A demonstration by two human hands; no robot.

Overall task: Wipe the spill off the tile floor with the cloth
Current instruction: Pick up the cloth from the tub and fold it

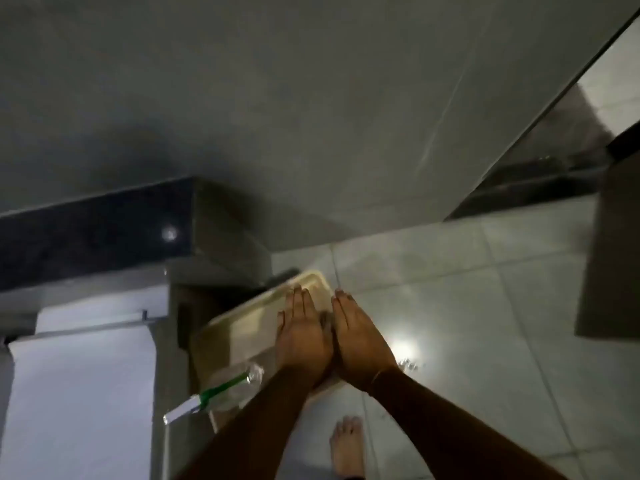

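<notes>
My left hand (303,332) and my right hand (360,337) are stretched out flat, side by side, palms down with fingers straight. The left one hovers over a beige tray (239,327) that lies on the pale tile floor (450,289). The right one is over the tray's right edge and the floor. A small dark patch shows between the hands; I cannot tell what it is. Small glinting drops of the spill (411,364) lie on the tile just right of my right wrist, beside a bright light reflection. No cloth is visible.
A clear plastic bottle with a green straw (221,393) lies on the tray's near end. My bare foot (348,445) stands on the tile below. A dark ledge (86,237) and white panel (79,393) are at left, a dark cabinet (613,254) at right.
</notes>
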